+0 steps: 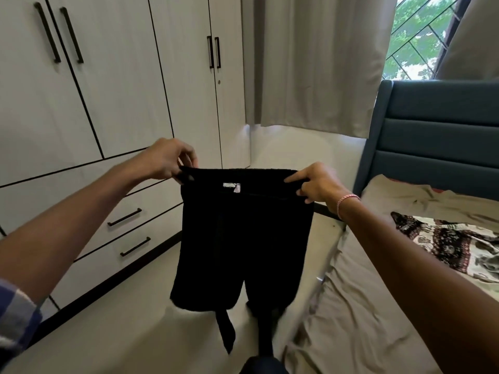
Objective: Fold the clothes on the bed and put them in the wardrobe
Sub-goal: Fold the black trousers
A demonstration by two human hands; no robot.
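Observation:
A pair of black shorts [243,238] hangs in the air in front of me, over the floor between bed and wardrobe. My left hand [168,160] pinches the left end of the waistband, and my right hand [318,183] pinches the right end. The waistband is stretched flat, a white label showing inside it, and a black tie dangles below the legs. A patterned black-and-white garment [453,247] lies on the bed [364,306] at the right. The white wardrobe [108,90] stands at the left with all its doors closed.
Drawers with dark handles [129,230] sit under the wardrobe doors. A blue padded headboard [437,136] rises at the far right, with beige curtains [310,63] and a window behind it. A pale floor strip runs between wardrobe and bed.

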